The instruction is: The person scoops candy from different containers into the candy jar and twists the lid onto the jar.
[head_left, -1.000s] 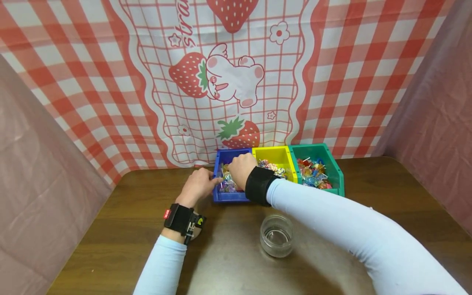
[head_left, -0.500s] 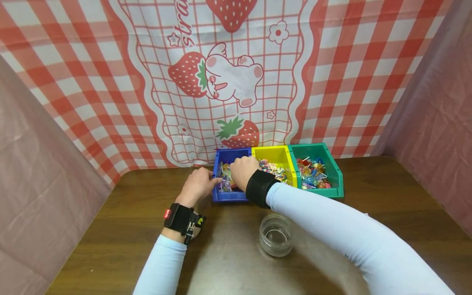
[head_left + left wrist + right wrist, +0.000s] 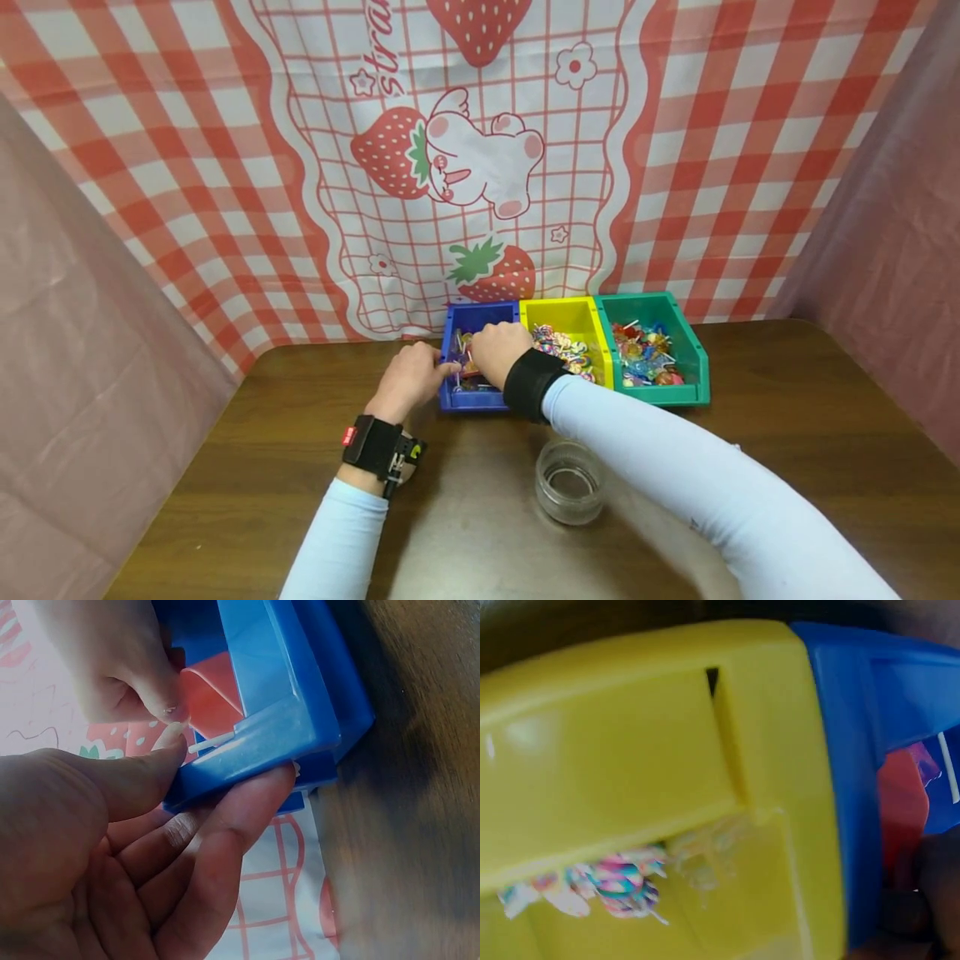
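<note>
My left hand [image 3: 408, 379] grips the left wall of the blue bin [image 3: 474, 402], thumb on the inside and fingers outside, as the left wrist view shows. Inside that bin, my right hand [image 3: 501, 352] is curled round a red scoop-like plastic piece [image 3: 214, 697] with a raised rim. Its far part is hidden by the hand and bin wall. Wrapped lollipops [image 3: 465, 343] lie in the blue bin around the hand. A white stick [image 3: 212, 742] shows beside my left thumb. The two thumbs nearly meet in the left wrist view.
Joined to the blue bin stand a yellow bin [image 3: 557, 312] with swirled candies and a green bin [image 3: 699, 385] with wrapped lollipops. A clear ribbed glass jar [image 3: 570, 492] stands in front, near my right forearm. Behind hangs a checked strawberry cloth [image 3: 690, 167].
My right hand has shifted slightly toward the front within the blue bin, and the lollipops there have moved. My left hand keeps its grip. The head view has swung slightly.
</note>
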Action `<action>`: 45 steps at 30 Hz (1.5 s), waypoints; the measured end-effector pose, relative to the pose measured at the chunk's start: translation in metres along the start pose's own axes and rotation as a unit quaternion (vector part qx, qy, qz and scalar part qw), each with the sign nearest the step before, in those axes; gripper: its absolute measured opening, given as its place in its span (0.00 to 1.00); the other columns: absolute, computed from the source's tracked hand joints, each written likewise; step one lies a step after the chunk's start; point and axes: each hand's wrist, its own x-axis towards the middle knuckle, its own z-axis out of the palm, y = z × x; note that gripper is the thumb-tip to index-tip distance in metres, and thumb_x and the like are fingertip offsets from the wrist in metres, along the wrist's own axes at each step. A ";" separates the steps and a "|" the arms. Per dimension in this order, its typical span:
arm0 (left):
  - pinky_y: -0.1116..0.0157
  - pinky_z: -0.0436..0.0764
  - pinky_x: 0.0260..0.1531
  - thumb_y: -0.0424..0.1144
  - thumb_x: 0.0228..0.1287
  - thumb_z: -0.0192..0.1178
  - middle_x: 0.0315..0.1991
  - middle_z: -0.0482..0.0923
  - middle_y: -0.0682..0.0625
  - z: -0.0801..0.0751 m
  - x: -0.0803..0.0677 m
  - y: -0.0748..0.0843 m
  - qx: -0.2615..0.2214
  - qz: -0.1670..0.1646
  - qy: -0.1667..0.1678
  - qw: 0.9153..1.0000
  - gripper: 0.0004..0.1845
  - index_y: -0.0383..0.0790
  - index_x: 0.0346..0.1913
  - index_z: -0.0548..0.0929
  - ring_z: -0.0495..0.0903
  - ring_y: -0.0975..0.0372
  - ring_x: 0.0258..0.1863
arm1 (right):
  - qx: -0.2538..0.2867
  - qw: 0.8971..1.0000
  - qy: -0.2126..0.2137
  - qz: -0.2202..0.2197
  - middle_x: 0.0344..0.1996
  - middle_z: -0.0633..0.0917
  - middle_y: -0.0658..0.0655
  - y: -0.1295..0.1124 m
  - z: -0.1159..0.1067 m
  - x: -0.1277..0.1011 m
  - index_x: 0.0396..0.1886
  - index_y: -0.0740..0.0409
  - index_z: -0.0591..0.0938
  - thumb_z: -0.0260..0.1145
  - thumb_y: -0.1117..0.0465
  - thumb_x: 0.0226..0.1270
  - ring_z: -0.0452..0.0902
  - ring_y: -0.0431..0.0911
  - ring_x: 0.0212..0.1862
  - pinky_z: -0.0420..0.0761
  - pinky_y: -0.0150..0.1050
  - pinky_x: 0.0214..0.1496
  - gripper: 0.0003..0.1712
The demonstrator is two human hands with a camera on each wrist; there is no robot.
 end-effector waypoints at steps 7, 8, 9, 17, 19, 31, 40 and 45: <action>0.61 0.72 0.26 0.53 0.68 0.64 0.19 0.77 0.53 -0.001 -0.001 -0.001 -0.004 0.002 -0.006 1.000 0.19 0.44 0.24 0.83 0.77 0.59 0.23 | 0.016 1.000 0.005 -0.011 0.25 0.87 0.54 0.006 0.005 0.010 0.29 0.55 0.88 0.62 0.58 0.70 0.83 0.52 0.27 0.82 0.49 0.28 0.13; 0.61 0.73 0.26 0.53 0.68 0.63 0.19 0.78 0.53 0.000 -0.001 -0.002 -0.007 0.003 -0.007 1.000 0.19 0.44 0.24 0.84 0.78 0.59 0.22 | 0.023 1.000 0.003 -0.005 0.26 0.87 0.55 0.006 0.005 0.010 0.29 0.55 0.89 0.62 0.57 0.71 0.84 0.52 0.27 0.82 0.50 0.28 0.13; 0.62 0.73 0.25 0.53 0.68 0.63 0.18 0.78 0.54 0.000 0.000 -0.002 -0.010 0.004 -0.006 1.000 0.19 0.44 0.25 0.84 0.78 0.60 0.21 | 0.032 0.999 0.002 0.003 0.26 0.87 0.55 0.006 0.005 0.011 0.29 0.56 0.89 0.62 0.57 0.71 0.84 0.53 0.27 0.82 0.50 0.29 0.14; 0.64 0.71 0.23 0.54 0.68 0.63 0.17 0.76 0.55 0.000 0.000 -0.001 -0.015 0.009 -0.008 1.000 0.19 0.43 0.25 0.84 0.76 0.63 0.18 | 0.074 0.996 0.010 0.043 0.25 0.86 0.57 0.011 0.005 0.014 0.29 0.58 0.88 0.63 0.51 0.71 0.83 0.54 0.28 0.82 0.52 0.29 0.18; 0.64 0.69 0.22 0.54 0.68 0.63 0.18 0.74 0.54 0.000 0.000 0.000 -0.016 0.009 -0.009 1.000 0.20 0.42 0.25 0.84 0.74 0.62 0.18 | 0.073 0.996 0.009 0.049 0.23 0.85 0.57 0.014 0.005 0.014 0.27 0.58 0.88 0.63 0.49 0.71 0.82 0.54 0.26 0.81 0.51 0.28 0.20; 0.63 0.74 0.26 0.51 0.69 0.63 0.17 0.79 0.56 0.001 -0.001 -0.003 -0.019 0.010 -0.006 1.000 0.15 0.43 0.32 0.87 0.79 0.66 0.16 | 0.102 0.988 -0.041 0.107 0.24 0.85 0.58 0.024 0.001 0.015 0.28 0.59 0.87 0.59 0.43 0.72 0.83 0.55 0.28 0.82 0.54 0.29 0.26; 0.63 0.73 0.25 0.52 0.70 0.62 0.17 0.80 0.53 0.002 -0.001 -0.002 -0.014 0.006 -0.017 1.000 0.16 0.42 0.32 0.86 0.78 0.64 0.17 | 0.146 0.976 -0.074 0.144 0.26 0.84 0.59 0.035 -0.001 0.014 0.31 0.60 0.86 0.56 0.43 0.73 0.81 0.55 0.29 0.82 0.52 0.31 0.26; 0.63 0.73 0.24 0.52 0.69 0.62 0.17 0.80 0.53 0.002 -0.001 -0.001 -0.013 0.004 -0.018 1.000 0.16 0.43 0.32 0.86 0.78 0.64 0.17 | 0.174 0.969 -0.085 0.152 0.25 0.83 0.57 0.044 -0.001 0.012 0.24 0.57 0.84 0.56 0.43 0.73 0.79 0.53 0.27 0.80 0.49 0.28 0.27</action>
